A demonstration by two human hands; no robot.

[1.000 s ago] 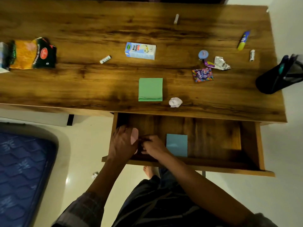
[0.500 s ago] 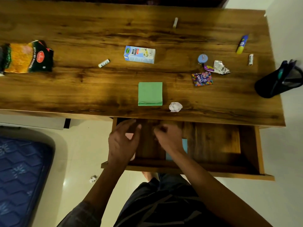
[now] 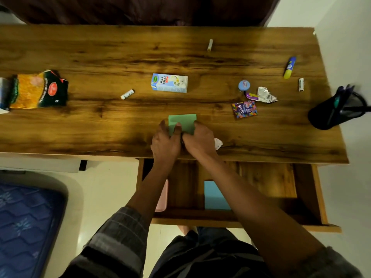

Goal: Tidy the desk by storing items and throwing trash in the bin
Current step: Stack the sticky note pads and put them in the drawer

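At the near edge of the wooden desk point(image 3: 100, 125), directly above the open drawer point(image 3: 267, 183), both hands meet on a green sticky-note pad point(image 3: 183, 122). The left hand point(image 3: 165, 140) lies over the pad's left near corner with its thumb on top of the green surface and its other fingers extended along the left edge; the right hand point(image 3: 198, 138) covers the right near corner with fingers curled at the pad's side. Whether either hand has the pad clamped or merely touches it cannot be told; the pad appears to lie flat on the desk. A crumpled white paper ball point(image 3: 218, 143) sits just beside the right hand, partly hidden by it. Inside the drawer lie a blue pad point(image 3: 213, 194), partly covered by the right forearm, and a pink pad point(image 3: 163, 199) at the left, partly covered by the left forearm. Further back on the desk: a milkshake carton point(image 3: 169, 82) on its side at centre, a small white tube point(image 3: 127, 94) to its left, and a snack packet point(image 3: 38, 89) at the far left. To the right are a Gems packet point(image 3: 244, 109), a crumpled foil wrapper point(image 3: 266, 95), a round blue cap point(image 3: 244, 85), a blue and yellow glue stick point(image 3: 289, 67), a small white eraser point(image 3: 301, 84) and a white marker point(image 3: 210, 45) near the back edge. A black mesh pen holder point(image 3: 331, 115) lies tipped at the right edge.
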